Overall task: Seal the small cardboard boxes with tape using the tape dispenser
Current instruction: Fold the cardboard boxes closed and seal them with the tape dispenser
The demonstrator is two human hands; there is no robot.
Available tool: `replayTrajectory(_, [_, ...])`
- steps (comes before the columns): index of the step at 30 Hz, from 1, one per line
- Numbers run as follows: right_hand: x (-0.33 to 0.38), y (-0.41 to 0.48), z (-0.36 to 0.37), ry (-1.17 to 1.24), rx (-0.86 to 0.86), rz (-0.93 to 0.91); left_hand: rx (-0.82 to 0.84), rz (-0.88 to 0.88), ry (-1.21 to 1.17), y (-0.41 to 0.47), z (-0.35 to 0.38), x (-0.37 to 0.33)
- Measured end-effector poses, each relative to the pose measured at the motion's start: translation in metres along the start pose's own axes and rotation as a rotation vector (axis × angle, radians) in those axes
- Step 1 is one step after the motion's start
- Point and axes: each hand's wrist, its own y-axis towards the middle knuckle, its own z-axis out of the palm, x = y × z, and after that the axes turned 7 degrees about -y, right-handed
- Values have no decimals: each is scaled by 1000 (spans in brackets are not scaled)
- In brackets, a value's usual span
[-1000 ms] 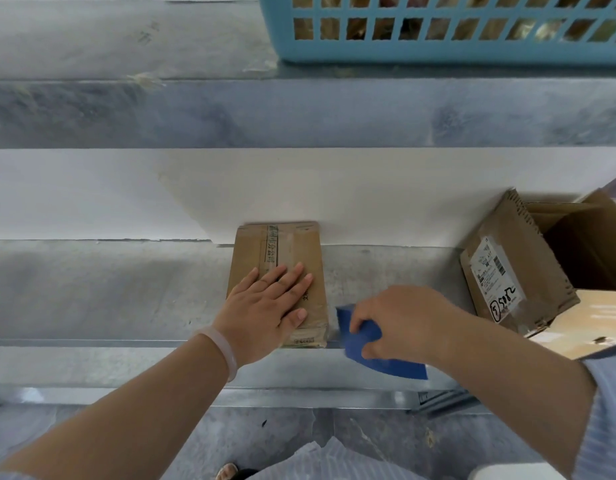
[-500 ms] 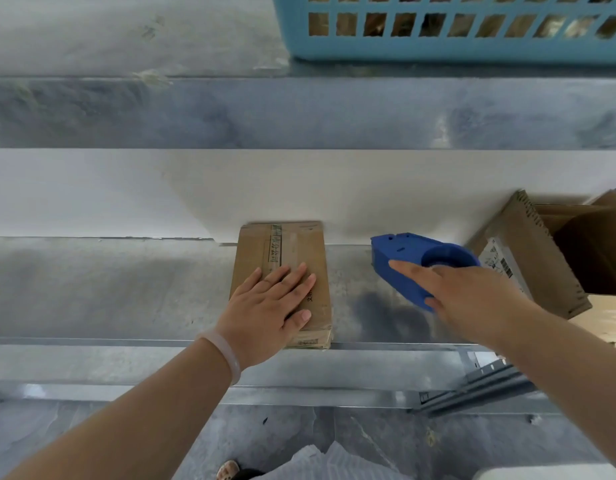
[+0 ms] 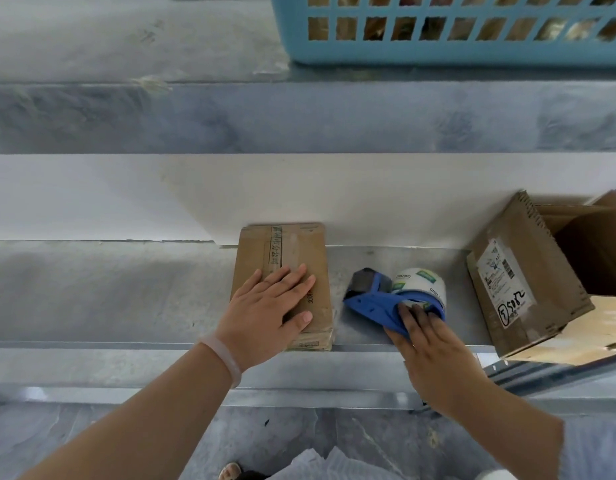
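Observation:
A small flat cardboard box (image 3: 299, 251) lies on the metal shelf (image 3: 109, 292) against the white back wall, with tape along its top. My left hand (image 3: 268, 306) presses flat on the near half of the box, fingers straight. The blue tape dispenser (image 3: 372, 299) with its white tape roll (image 3: 421, 282) lies on the shelf just right of the box. My right hand (image 3: 431, 344) holds the dispenser's near end, with the fingers over its blue frame and the thumb hidden.
An open cardboard box (image 3: 521, 282) with a shipping label leans at the right end of the shelf. A light blue plastic basket (image 3: 455, 53) stands on the shelf above. The shelf's front edge (image 3: 126, 344) runs just below my left wrist.
My right hand carried the dispenser from the shelf's front edge up over the shelf, then down beside the box. My left hand has stayed pressed on the box.

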Motion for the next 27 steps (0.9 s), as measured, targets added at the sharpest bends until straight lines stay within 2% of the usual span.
replayTrajectory(6, [-7, 16, -1, 5, 6, 112, -56, -3, -58, 0, 3, 2])
replayTrajectory(9, [-7, 19, -13, 93, 36, 148, -134, 1, -188, -1, 2, 3])
replayTrajectory(12, [2, 7, -25, 311, -69, 236, -219, -73, -476, -7, -9, 1])
replayTrajectory(14, [17, -1, -43, 565, -174, 239, -346, -207, -721, -12, -19, -2])
replayTrajectory(17, [46, 10, -75, 881, -250, 162, -594, -457, -1163, -12, -32, -3])
replayTrajectory(19, [62, 32, -90, 928, -254, 75, -608, -516, -1323, -9, -36, -3])
replayTrajectory(21, [74, 54, -90, 808, -257, -12, -545, -490, -1283, -8, -35, -1])
replayTrajectory(24, [80, 70, -77, 600, -284, -42, -451, -374, -1045, -11, -29, 13])
replayTrajectory(27, [74, 71, -70, 501, -299, -49, -281, -28, -555, -20, -19, 35])
